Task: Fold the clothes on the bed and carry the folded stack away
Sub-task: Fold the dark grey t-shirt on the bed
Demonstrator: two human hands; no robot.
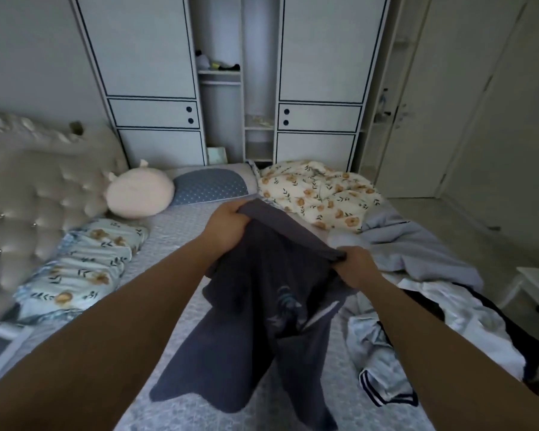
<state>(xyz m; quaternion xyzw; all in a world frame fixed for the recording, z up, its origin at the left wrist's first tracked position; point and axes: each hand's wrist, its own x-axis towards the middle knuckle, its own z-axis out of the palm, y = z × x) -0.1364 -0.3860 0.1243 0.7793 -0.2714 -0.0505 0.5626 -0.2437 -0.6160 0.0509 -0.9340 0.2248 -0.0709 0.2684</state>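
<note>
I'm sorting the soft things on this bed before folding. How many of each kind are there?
Dark grey garment held up by both hands: 1
Heap of unfolded white and pale blue clothes: 1
Floral quilts: 2
Blue dotted pillow: 1
Round pink plush cushion: 1
Total: 6

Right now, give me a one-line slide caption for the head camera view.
Left hand and right hand grip a dark shorts waistband above the bed.
</note>
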